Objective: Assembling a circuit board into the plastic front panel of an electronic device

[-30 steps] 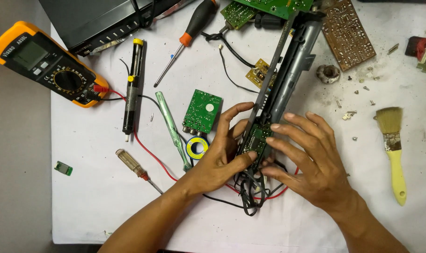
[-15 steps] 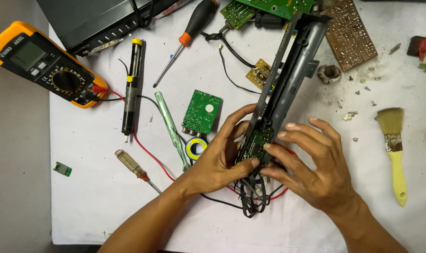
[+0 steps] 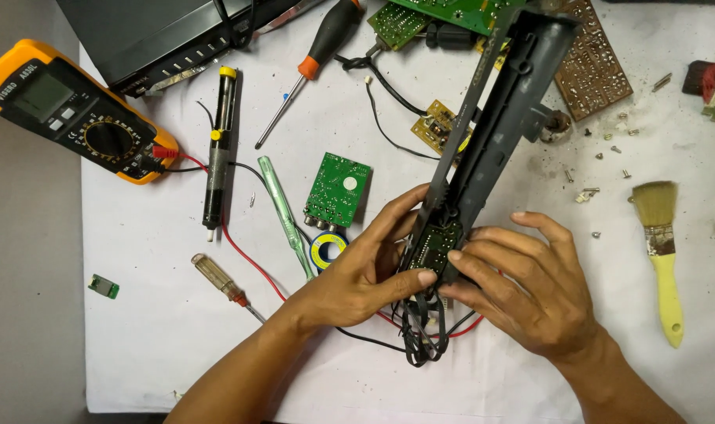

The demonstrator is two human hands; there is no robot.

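A long dark grey plastic panel (image 3: pixel 505 118) slants from the table's middle up to the top right. At its lower end sits a small green circuit board (image 3: pixel 434 245) with black wires (image 3: pixel 422 334) hanging below. My left hand (image 3: pixel 365 271) grips the panel's lower end from the left, thumb pressed on the board's bottom edge. My right hand (image 3: pixel 530 290) holds the same end from the right, fingers touching the board.
On the white sheet (image 3: pixel 161 345) lie a yellow multimeter (image 3: pixel 71 114), a desoldering pump (image 3: pixel 216 153), an orange screwdriver (image 3: pixel 310 63), a green tester screwdriver (image 3: pixel 283 212), a green circuit board (image 3: pixel 338 188), a solder roll (image 3: pixel 328 251), a brush (image 3: pixel 662 251), loose screws (image 3: pixel 601 169), a brown perfboard (image 3: pixel 593 67).
The panel's far end has swung slightly right and both hands have shifted their hold around the small board at its lower end.
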